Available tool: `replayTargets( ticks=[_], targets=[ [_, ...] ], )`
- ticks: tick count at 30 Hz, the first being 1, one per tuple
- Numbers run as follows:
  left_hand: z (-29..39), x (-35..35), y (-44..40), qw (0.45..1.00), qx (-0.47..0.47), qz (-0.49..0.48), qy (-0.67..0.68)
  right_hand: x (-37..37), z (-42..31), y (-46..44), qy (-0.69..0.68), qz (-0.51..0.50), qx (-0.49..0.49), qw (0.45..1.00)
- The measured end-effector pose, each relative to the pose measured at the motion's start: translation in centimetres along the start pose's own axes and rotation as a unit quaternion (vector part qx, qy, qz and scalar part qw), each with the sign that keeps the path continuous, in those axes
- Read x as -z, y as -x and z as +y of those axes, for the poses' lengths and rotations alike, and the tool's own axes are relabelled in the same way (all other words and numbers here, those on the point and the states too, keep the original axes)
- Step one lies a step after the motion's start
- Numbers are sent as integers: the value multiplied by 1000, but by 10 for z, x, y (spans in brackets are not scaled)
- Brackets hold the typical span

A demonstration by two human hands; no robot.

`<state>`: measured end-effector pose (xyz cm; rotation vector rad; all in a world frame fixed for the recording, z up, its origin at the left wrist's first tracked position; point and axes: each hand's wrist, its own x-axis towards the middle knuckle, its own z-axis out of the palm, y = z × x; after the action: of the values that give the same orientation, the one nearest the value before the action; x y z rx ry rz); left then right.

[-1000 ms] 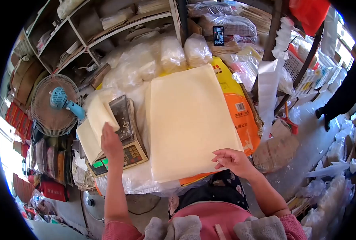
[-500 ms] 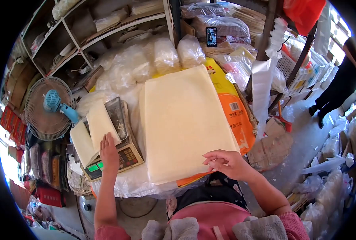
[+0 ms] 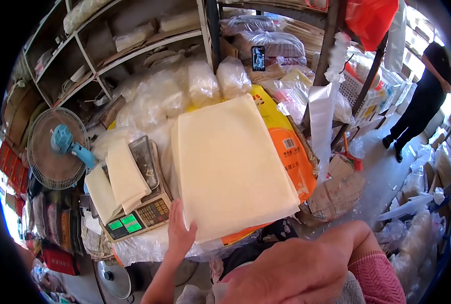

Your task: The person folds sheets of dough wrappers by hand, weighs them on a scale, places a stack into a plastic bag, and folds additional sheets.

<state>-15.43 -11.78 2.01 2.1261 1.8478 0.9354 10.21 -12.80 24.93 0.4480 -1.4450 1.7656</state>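
A stack of large, thin cream-coloured sheets [image 3: 233, 167] lies flat in front of me. At its near left corner is my left hand [image 3: 181, 232], fingers apart and holding nothing; whether it touches the sheets I cannot tell. To the left stands a digital scale [image 3: 155, 212] with lit green displays. Folded cream sheets [image 3: 125, 175] rest across it in two bundles, beside a dark metal tray [image 3: 143, 154]. My right hand [image 3: 271, 273] is raised close to the camera at the bottom, bent in toward my body, its fingers blurred and hidden.
A blue fan [image 3: 58, 147] stands left of the scale. Filled clear plastic bags [image 3: 202, 83] line the back, below shelving. A yellow and orange printed sack [image 3: 291, 162] lies under the sheets. A phone [image 3: 258, 58] stands upright behind. Another person [image 3: 420, 96] stands at right.
My left hand has left the folded sheets on the scale and moved right to the stack's corner. My right hand has come up from the stack's near edge toward the camera.
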Motion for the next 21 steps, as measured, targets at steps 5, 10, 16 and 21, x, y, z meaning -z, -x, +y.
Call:
replayTargets(
  ticks=[5,10,16,21],
  targets=[
    [-10,-11,26,991,134,-21,14,-9,18,-15,-20,-30,106,994],
    [-12,-6,29,984,168,-50,24,-19,12,-11,-21,-9,88,996],
    [-10,-1,23,965,240,-47,95,-13,6,-12,13,-38,96,995],
    [-8,5,13,883,330,-74,326,-10,8,-3,-19,-40,69,997]
  ],
)
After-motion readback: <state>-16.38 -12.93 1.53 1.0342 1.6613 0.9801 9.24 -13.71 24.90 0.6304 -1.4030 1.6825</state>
